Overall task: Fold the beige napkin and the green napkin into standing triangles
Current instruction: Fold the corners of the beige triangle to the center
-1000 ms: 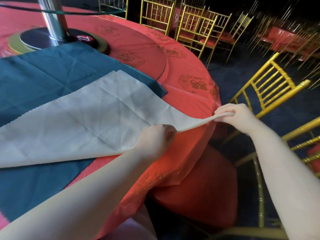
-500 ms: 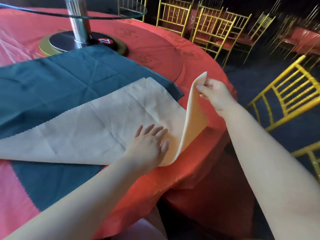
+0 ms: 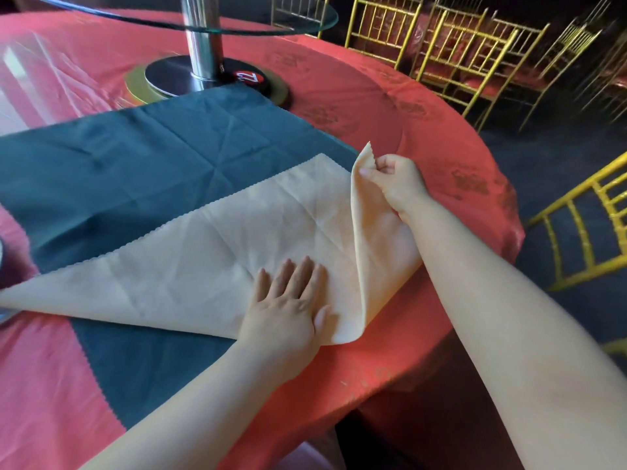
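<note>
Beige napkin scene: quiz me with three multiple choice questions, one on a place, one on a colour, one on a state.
1. The beige napkin lies mostly on: A) a chair B) the green napkin C) the glass shelf.
2. The tablecloth is: A) white B) blue C) red.
3. The right hand: A) pinches the beige napkin's lifted corner B) lies flat on the table C) hangs empty.
Answers: 1 B, green shows above and below it. 2 C, it is red throughout. 3 A, it curls round the raised corner.
</note>
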Tool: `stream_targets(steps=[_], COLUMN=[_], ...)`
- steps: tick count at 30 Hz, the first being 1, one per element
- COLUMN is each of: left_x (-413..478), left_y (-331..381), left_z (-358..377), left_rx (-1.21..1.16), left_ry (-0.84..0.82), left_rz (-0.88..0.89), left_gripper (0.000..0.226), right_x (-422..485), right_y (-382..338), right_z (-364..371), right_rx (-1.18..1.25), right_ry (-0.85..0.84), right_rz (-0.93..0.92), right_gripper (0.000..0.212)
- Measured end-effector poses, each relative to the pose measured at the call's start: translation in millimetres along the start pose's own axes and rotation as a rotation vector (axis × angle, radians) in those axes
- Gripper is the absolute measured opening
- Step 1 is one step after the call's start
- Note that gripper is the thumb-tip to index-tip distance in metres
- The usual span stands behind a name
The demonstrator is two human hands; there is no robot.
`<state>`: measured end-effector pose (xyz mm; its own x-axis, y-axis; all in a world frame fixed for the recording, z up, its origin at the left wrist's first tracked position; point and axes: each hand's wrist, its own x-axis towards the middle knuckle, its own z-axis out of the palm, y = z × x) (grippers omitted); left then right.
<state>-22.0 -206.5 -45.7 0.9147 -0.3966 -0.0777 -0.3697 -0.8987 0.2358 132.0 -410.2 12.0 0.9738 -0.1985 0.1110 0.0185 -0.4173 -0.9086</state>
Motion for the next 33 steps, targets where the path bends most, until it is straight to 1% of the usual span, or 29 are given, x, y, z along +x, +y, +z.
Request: stream_targets(steps=[2,5,10,15,18,22,25,28,32,33], left_x=[-0.3,-1.3,0.0,-1.7,-3.8,-3.4,-3.1,-2.5,-1.8,-1.7], left_y=[-1.0,-3.9,-7.5,-7.3,-8.1,-6.6,-7.8,-8.9,-8.6,-8.5], left_z=[0.7,-1.3,-9.3,-11.2,-6.9,-2.1,1.9,5.4,5.2,5.5], left_rx=[-0.01,-0.077,-0.172,-0.257,-0.213,-0.169,-0.17,-0.113,-0.038,-0.028], left_ry=[0.023,0.05,0.075,0.088,0.099,0.127,0.174,0.179,0.183,0.178], left_rz=[0.013,0.033,0.035,0.036,0.05,0.048,0.073,0.103,0.098,0.097], left_gripper=[0.063,0.079,0.084,0.096,0.089,0.075,0.067,0.062,0.054,0.054], right_x=[4.9,12.4,26.2,36.0,40.9,45.2,47.1,49.2,48.3,48.1], right_y=[2.8,5.8,3.1,-7.6,-9.0,-11.3,-11.8,-10.3,-9.0,-8.1], right_z=[7.2,18.5,36.0,51.7,57.7,61.2,61.2,60.4,60.9,61.4], right_rx=[-0.028,-0.102,-0.242,-0.396,-0.463,-0.465,-0.428,-0.34,-0.296,-0.291], right_ry=[0.0,-0.003,0.045,0.063,0.075,0.09,0.079,0.111,0.114,0.118], right_rz=[0.007,0.009,0.003,0.03,0.059,0.089,0.113,0.136,0.134,0.127], right_gripper=[0.011,0.014,0.015,0.016,0.014,0.014,0.009,0.015,0.008,0.01])
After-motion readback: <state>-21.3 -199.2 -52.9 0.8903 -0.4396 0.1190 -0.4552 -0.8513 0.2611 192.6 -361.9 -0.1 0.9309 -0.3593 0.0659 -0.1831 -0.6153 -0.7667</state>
